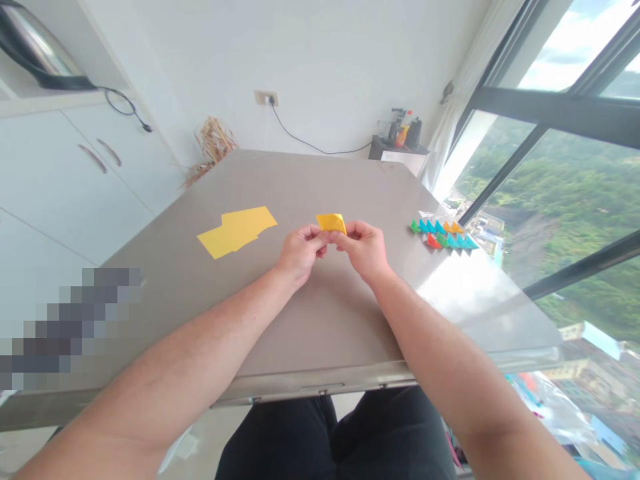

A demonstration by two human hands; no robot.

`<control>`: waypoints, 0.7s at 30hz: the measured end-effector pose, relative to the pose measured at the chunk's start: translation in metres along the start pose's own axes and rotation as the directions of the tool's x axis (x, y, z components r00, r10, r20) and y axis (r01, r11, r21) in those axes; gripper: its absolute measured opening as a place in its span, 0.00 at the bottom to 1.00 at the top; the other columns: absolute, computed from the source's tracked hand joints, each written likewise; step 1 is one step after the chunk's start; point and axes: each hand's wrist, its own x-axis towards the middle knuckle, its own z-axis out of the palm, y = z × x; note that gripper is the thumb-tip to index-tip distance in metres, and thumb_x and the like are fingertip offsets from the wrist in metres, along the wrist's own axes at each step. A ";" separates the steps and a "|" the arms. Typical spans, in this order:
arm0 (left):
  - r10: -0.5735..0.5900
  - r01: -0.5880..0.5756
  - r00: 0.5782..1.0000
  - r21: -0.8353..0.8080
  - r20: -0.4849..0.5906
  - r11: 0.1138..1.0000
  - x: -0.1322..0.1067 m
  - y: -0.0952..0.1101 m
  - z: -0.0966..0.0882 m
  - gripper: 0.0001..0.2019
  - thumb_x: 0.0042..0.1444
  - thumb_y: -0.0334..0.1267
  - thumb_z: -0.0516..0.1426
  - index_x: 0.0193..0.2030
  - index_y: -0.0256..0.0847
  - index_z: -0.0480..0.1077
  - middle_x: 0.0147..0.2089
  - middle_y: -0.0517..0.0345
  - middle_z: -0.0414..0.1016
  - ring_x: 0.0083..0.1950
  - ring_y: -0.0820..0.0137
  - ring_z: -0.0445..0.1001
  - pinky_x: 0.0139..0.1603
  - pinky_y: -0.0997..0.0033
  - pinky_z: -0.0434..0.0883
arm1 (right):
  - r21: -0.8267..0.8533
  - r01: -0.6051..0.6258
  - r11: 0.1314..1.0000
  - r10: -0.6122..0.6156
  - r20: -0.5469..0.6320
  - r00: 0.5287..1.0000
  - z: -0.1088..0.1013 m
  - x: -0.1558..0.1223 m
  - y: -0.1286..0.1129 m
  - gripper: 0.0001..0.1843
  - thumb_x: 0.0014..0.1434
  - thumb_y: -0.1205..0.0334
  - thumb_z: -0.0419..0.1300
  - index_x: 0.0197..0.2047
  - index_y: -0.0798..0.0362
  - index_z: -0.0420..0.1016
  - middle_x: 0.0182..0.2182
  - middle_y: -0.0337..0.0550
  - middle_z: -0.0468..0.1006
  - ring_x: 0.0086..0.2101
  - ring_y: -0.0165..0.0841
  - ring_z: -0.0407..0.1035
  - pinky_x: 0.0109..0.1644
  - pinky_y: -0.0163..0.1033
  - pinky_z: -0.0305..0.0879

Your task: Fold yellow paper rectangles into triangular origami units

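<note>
Yellow paper [331,221] — pinched between left hand [302,252] and right hand [366,249]

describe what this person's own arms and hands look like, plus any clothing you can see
The left hand and right hand are ungloved, and no ring shows on either. The left arm and right arm are bare as far as the picture shows: no sleeve, watch or bracelet. Below, the person wears black trousers.
</note>
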 end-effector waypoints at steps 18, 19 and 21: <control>0.018 -0.017 1.000 -0.090 0.007 0.996 0.001 0.003 -0.002 0.09 0.47 0.36 0.67 0.24 0.39 0.71 0.27 0.59 0.74 0.25 0.77 0.65 0.29 0.74 0.63 | 0.170 0.026 0.985 -0.029 0.014 0.999 0.002 0.001 0.001 0.14 0.47 0.53 0.73 0.32 0.52 0.77 0.27 0.38 0.79 0.28 0.29 0.72 0.34 0.37 0.72; 0.004 -0.002 1.000 -0.116 0.016 0.993 0.001 0.002 -0.001 0.09 0.47 0.36 0.67 0.24 0.39 0.71 0.26 0.60 0.74 0.25 0.78 0.65 0.28 0.75 0.63 | 0.172 0.031 0.985 -0.033 0.008 0.999 0.003 0.001 0.000 0.14 0.47 0.53 0.73 0.31 0.52 0.77 0.27 0.37 0.79 0.27 0.29 0.72 0.34 0.37 0.72; -0.022 0.026 0.999 -0.163 0.026 0.986 0.001 0.001 0.000 0.10 0.48 0.36 0.68 0.24 0.39 0.71 0.26 0.60 0.73 0.25 0.78 0.65 0.28 0.75 0.63 | 0.166 0.036 0.985 -0.034 -0.013 0.999 0.005 0.000 -0.001 0.13 0.48 0.53 0.72 0.30 0.52 0.76 0.26 0.37 0.78 0.27 0.29 0.72 0.34 0.38 0.72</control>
